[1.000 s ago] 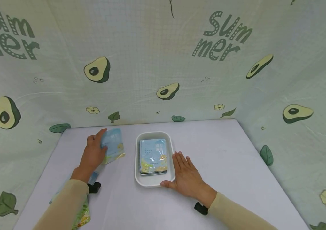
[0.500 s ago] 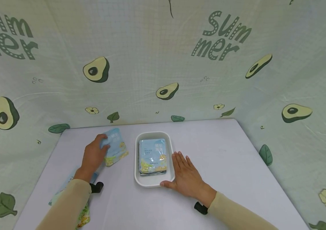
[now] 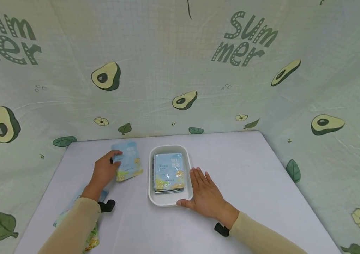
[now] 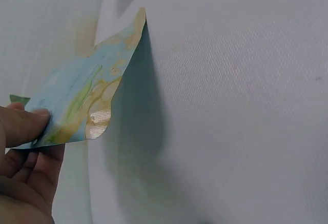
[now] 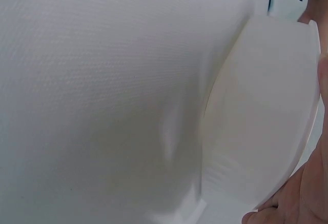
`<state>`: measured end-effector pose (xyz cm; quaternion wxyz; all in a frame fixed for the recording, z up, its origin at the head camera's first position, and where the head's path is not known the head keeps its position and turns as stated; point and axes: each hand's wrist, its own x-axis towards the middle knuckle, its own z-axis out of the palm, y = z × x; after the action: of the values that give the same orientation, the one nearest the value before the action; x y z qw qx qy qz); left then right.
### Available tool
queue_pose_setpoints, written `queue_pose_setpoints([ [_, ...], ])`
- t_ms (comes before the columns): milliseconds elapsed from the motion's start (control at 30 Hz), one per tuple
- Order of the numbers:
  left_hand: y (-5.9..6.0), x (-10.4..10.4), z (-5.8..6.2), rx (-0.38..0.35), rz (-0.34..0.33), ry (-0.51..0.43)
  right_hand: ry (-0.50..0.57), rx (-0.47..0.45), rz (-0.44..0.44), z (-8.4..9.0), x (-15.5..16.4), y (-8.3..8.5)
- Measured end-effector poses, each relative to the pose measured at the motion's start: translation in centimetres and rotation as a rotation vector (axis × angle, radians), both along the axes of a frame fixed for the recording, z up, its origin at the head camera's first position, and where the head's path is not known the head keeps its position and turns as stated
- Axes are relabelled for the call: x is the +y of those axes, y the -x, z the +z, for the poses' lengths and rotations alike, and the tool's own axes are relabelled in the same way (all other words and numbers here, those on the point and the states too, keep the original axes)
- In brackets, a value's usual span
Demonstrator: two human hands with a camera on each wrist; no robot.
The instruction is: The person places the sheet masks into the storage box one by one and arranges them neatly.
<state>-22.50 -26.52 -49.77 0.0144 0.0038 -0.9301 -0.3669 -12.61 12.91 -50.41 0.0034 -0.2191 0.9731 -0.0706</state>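
My left hand (image 3: 105, 169) pinches a light-blue and yellow sachet (image 3: 127, 162) just left of a white tray (image 3: 167, 201), holding it a little above the table. In the left wrist view the thumb (image 4: 23, 124) presses on the sachet (image 4: 84, 101), whose far corner hangs over the table. A stack of like sachets (image 3: 169, 171) lies flat in the tray. My right hand (image 3: 206, 195) lies flat with straight fingers against the tray's right side. The right wrist view shows the tray's outer wall (image 5: 261, 116) close up.
More sachets (image 3: 86, 234) lie near the table's front left edge under my left sleeve. A cloth printed with avocados (image 3: 180, 70) walls in the grey table (image 3: 250, 169) at the back and on both sides.
My left hand has carried the sachet slightly right, toward the tray, and turned it flatter. The right hand and the tray have stayed still.
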Motion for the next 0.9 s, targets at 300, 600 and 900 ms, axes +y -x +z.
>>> queue_pose_setpoints([
  [300,0.0,-0.6,0.6,-0.117,0.005,-0.054,-0.003,0.002,0.005,0.1,0.0,0.0],
  [600,0.1,-0.9,0.4,-0.132,0.008,-0.061,0.005,0.007,0.009,-0.1,0.1,0.1],
  [900,-0.5,-1.9,1.3,-0.15,-0.028,-0.228,-0.025,-0.01,-0.001,0.0,0.0,0.0],
])
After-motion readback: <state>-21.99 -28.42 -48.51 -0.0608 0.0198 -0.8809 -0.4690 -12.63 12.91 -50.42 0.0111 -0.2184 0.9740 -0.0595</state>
